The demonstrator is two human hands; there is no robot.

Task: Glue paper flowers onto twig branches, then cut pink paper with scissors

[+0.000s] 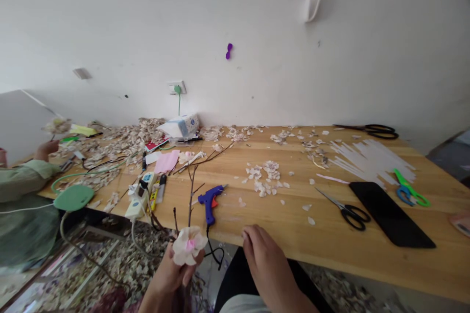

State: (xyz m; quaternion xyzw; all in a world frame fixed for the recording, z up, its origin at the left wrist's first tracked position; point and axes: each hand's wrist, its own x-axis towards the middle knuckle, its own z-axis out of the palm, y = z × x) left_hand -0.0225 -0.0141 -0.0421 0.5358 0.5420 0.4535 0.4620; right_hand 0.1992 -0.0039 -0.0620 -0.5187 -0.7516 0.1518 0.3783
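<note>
My left hand (169, 271), closed round a branch (191, 195), is just below the table's front edge. A white paper-like flower (189, 247) with a pink centre sits in front of its fingers and hides part of them. The brown twigs reach up over the table. At the front edge rests my right hand (262, 257), back upward, with its fingers curled in and nothing visible in them. Between and beyond the hands, a blue glue gun (210, 203) with a red trigger lies on the wood. Loose pale petals (266, 176) are scattered past it.
Black-handled scissors (347, 210), a black phone (391, 215), green scissors (411, 188) and white strips (370, 161) lie right on the table (330, 254). Leftward are a power strip (137, 200), yellow cutter (157, 190), tissue pack (179, 126) and heaped petals (125, 139). A co-worker's sleeve (29, 178) shows far left.
</note>
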